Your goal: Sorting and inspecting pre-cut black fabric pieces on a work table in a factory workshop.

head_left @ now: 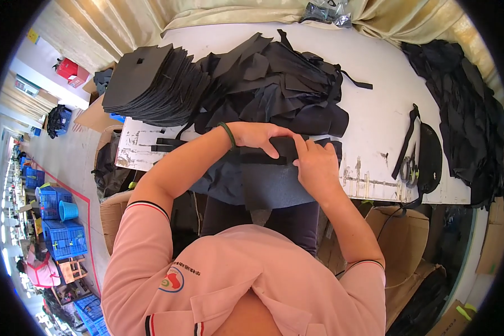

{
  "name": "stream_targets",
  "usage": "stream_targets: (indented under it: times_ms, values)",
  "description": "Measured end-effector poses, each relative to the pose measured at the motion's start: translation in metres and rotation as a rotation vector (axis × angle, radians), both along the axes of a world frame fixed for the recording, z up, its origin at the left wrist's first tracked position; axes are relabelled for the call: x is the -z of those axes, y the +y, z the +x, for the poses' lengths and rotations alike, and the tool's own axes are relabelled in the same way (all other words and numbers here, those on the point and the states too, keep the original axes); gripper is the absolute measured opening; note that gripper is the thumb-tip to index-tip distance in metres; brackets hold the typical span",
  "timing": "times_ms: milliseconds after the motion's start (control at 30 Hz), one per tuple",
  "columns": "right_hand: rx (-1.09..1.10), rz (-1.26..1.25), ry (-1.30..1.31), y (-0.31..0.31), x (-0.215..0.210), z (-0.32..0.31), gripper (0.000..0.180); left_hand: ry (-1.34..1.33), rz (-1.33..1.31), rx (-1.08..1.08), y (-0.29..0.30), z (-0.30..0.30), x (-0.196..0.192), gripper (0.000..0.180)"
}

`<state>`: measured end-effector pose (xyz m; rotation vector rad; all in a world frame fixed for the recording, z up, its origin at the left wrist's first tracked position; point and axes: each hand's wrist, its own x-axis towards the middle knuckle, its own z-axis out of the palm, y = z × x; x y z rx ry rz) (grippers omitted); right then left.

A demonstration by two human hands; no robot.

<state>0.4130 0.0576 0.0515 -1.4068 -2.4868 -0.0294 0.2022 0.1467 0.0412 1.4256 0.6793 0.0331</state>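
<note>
A black strip (270, 161) was seemingly being aligned on dark fabric (271, 187) by left hand (259, 136) and right hand (321, 168), whose grip could not be told; steady flattening seemed needed next.

The left arm (185, 159) and right arm (350, 221) bend and reach over the near edge of the surface (375, 129). The left hand (260, 137) has its thumb apart. The right hand (320, 166) curls its fingers. Their fingertips seem to touch.

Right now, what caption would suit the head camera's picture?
Left hand and right hand on dark cloth at a white table.
</note>
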Motion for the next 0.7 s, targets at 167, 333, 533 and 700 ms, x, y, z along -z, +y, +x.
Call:
stream_targets:
  times_ms: [167,333,533,700]
  values:
    - [0.046,-0.102,0.017,0.0,0.001,0.002,0.057,0.082,0.223,0.1,-0.002,0.009,-0.002,0.076]
    - [0.036,-0.102,0.031,0.004,0.004,0.002,0.059,0.013,0.454,0.049,-0.006,0.002,0.002,0.072]
    - [0.042,-0.081,0.104,0.021,0.043,0.026,0.056,0.223,1.39,0.002,-0.069,0.01,0.015,0.083]
    - [0.085,-0.051,0.423,0.086,0.05,0.034,0.029,0.326,1.209,0.142,-0.109,-0.005,0.065,0.092]
